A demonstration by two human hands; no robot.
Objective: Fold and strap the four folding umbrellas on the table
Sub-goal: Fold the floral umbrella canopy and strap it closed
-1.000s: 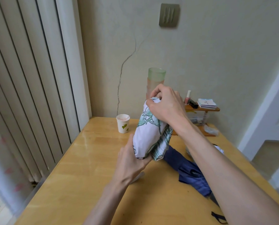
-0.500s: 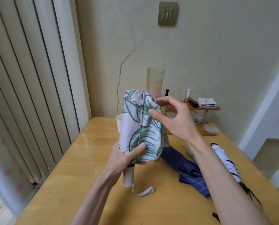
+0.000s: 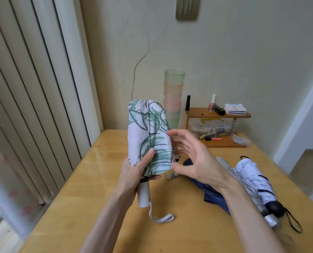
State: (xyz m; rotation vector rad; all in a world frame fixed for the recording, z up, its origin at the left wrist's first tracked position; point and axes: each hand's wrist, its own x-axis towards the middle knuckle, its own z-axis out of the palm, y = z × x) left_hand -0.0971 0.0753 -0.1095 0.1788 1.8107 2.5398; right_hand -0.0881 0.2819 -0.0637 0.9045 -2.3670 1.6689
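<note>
- Left hand (image 3: 135, 173) grips umbrella (image 3: 148, 136) near canopy base, upright above worktop (image 3: 97, 198).
- Right hand (image 3: 194, 161) open, spread just beside the fabric.
- Risk: w/ only a one-hand grip, loose pleats may spring out before strapping, forcing a re-roll.

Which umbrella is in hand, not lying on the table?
The green leaf-print umbrella, gripped upright by the left hand. The navy umbrella and the white black-trimmed umbrella both lie on the table.
</note>
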